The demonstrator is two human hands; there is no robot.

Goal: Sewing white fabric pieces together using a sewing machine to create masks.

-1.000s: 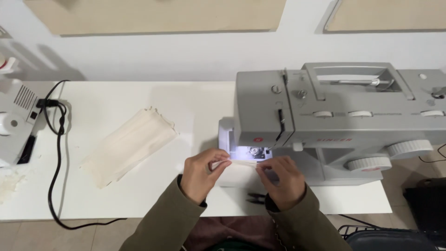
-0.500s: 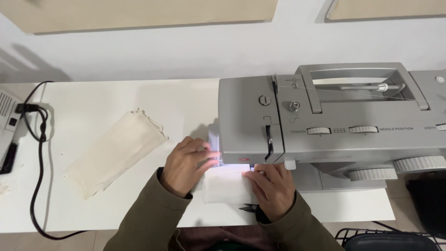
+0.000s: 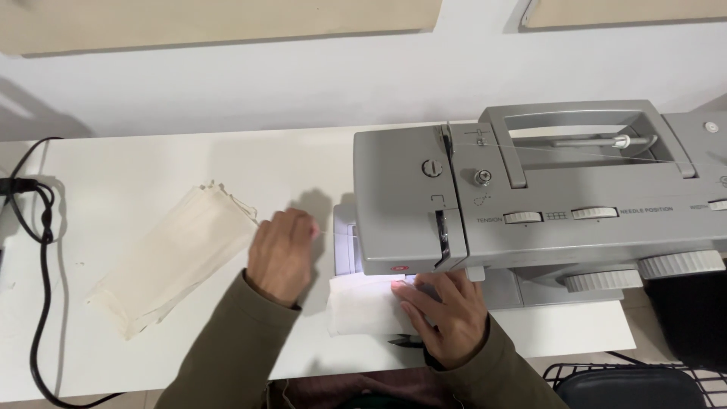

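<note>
A small white cloth is laid flat on the table, at the front of the sewing machine, its right edge tucked under the needle area, which is lit by the machine's lamp. The cloth is pressed down by the right hand: fingers are spread flat over its right part, nothing is clasped, palm down. Small dark snips are seen just beside this hand, at the cloth's lower edge, mostly hidden.

The left hand is raised to the left of the machine head, apart from the cloth, fingers curled in. A thin thread is seen running from its fingertips toward the machine; it appears pinched, though the pinch itself is hidden from view. Both arms are covered by olive sleeves.

A stack of cream cloth pieces lies diagonally on the table, just left of the left hand, not touched. A black cable is looped along the table's far left edge. Thread is strung across the grey machine's top, past the carry handle. A black wire basket is seen below the table at lower right.
</note>
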